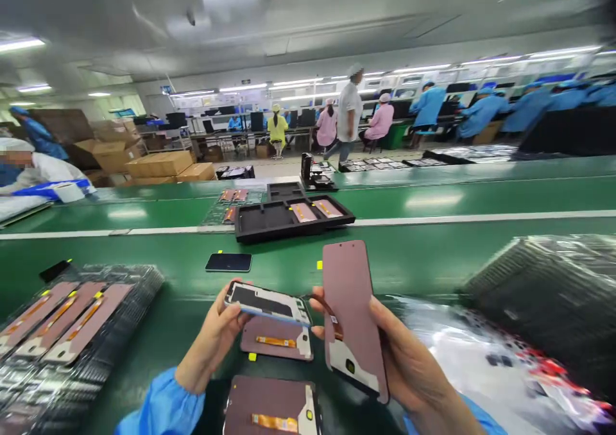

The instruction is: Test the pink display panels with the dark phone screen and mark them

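My left hand (pixel 216 329) grips one end of a phone frame (pixel 269 301) with a blue edge and a black and white inside. In my right hand (pixel 404 351) is a phone screen panel (pixel 349 294), its pinkish-brown back facing me and a brown flex cable bent out at its left side. The frame's right end is close to the fingers around the panel; whether they touch I cannot tell. Below the frame lies another screen panel (pixel 253 333) with an orange flex cable. A further panel (pixel 240 400) lies nearest me. Beyond my left hand rests a dark phone (pixel 228 262).
Stacked clear trays (pixel 139 287) with several panels stand at the left. Black trays (pixel 269 222) sit on the green bench ahead, two panels in one. At the right are a plastic bag (pixel 447 332) and a tall tray stack (pixel 543 294). Co-workers sit and walk farther back.
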Available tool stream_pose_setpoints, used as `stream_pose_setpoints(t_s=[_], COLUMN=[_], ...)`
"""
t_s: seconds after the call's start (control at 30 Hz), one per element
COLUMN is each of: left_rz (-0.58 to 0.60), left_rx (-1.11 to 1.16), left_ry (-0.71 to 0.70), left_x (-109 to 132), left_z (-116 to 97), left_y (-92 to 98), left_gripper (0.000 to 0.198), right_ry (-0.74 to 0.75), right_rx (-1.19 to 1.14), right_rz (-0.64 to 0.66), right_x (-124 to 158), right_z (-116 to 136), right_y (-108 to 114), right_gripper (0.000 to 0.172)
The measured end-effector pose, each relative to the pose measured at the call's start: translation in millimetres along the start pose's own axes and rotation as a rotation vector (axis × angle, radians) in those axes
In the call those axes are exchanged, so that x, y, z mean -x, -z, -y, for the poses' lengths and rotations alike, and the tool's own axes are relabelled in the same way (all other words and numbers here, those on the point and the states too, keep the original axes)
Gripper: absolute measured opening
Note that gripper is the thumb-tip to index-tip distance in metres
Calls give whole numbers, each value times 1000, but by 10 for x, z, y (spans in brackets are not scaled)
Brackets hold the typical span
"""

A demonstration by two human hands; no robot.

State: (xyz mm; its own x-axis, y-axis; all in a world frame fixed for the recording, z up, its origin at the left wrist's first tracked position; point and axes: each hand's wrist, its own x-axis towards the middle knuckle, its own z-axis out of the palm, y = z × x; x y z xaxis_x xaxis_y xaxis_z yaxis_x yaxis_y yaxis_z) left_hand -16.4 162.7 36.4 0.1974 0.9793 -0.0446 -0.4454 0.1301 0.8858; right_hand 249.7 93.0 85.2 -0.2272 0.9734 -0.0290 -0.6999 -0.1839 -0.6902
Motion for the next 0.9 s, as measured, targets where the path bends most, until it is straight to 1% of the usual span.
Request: stream_pose_setpoints(t_s=[0.1,0.17,0.2,0.3,0.4,0.47,0.53,0.63,0.77,0.9], left_rz=[49,94,117,188,242,261,273,278,288,303], left_rx=[61,94,106,115,111,105,87,42,11,21], left_ry=[25,41,53,68,54,42,44,53,50,60], left_x=[346,484,529,595,609,615,624,640,643,637], left_z=[138,208,227,234,213,214,231,264,271,246], left_y=[67,85,85,75,82,105,135,169,171,147], left_gripper=[70,78,81,82,78,80,85,90,91,90], right_ry=[172,275,301,310,295,288,292,326,368,348], right_rx=[233,443,546,839,1115,1243,1313,1361,1410,1441], right_rz=[9,50,84,188,264,298,329,374,415,420], right_x=[-66,-97,-107,-122,-125,-123,-116,-105,-93,-92], right_z=[-135,-234,-283,-413,-486,-498,-495,-488,-485,-477], right_y=[59,78,84,100,127,139,137,112,91,100], right_gripper=[50,59,63,69,68,67,66,64,62,59])
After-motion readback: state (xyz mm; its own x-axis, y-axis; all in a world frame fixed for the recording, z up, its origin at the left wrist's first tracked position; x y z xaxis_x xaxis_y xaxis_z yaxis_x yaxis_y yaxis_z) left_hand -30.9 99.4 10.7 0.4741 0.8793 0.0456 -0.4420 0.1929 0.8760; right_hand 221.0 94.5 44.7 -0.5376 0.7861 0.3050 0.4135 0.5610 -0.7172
